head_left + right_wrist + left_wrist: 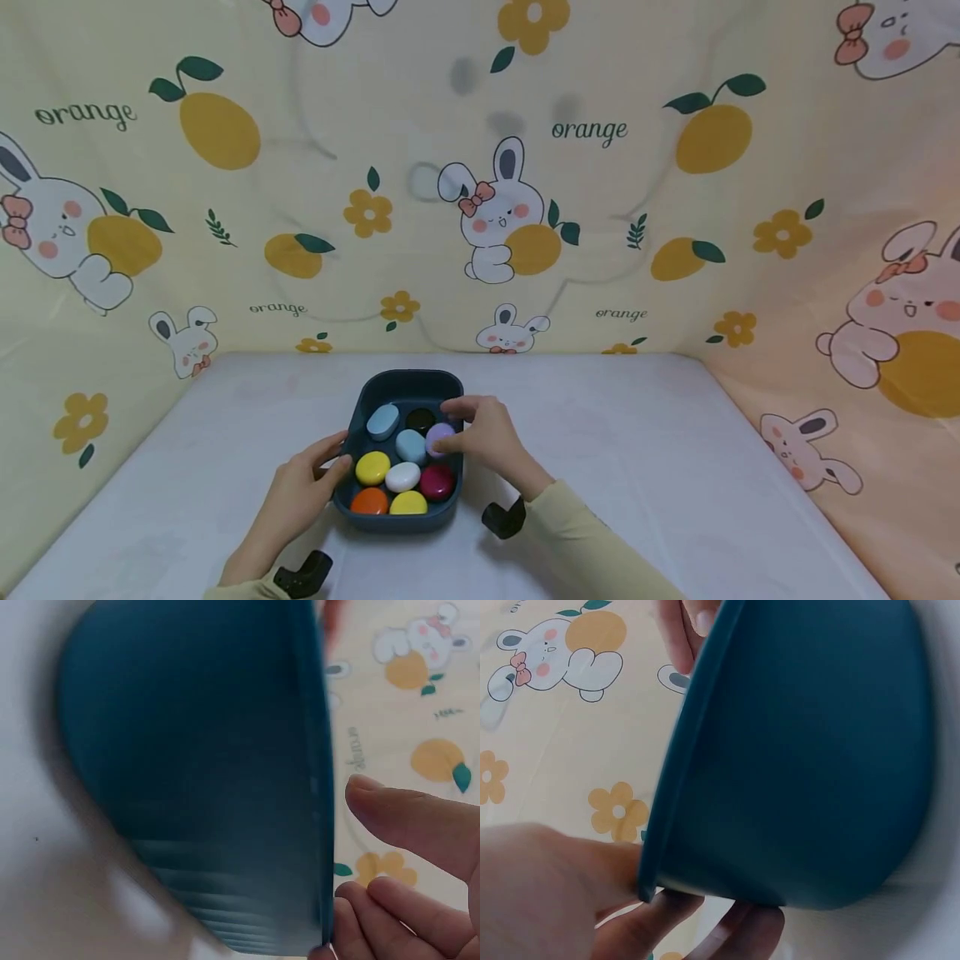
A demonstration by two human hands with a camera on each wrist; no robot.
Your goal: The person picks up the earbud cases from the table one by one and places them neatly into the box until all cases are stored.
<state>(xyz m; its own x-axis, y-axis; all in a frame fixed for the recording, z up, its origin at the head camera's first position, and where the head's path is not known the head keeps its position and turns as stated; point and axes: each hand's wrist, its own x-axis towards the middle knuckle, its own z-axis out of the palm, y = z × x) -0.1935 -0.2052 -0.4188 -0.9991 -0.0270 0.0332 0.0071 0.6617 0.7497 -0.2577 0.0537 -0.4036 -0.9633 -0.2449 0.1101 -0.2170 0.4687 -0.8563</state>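
Observation:
A dark blue plastic bin (401, 523) holds several smooth, rounded pebble-like pieces. Among them are a light blue oval piece (382, 422), a dark piece (421, 419), a white piece (402, 477), a dark red piece (437, 482) and an orange piece (370, 502). My left hand (303, 483) grips the bin's left side, thumb at the rim and fingers against the outer wall (802, 750). Over the right rim reaches my right hand (487, 433), thumb and fingers spread. Its thumb overlaps a lavender piece (437, 433) in the head view. Between thumb and fingers, the right wrist view shows nothing held.
The bin stands on a white-covered table (637, 467). Behind and at both sides hangs a cream cloth (420, 108) printed with rabbits, oranges and flowers. Black wrist mounts (303, 575) sit at both light sleeves.

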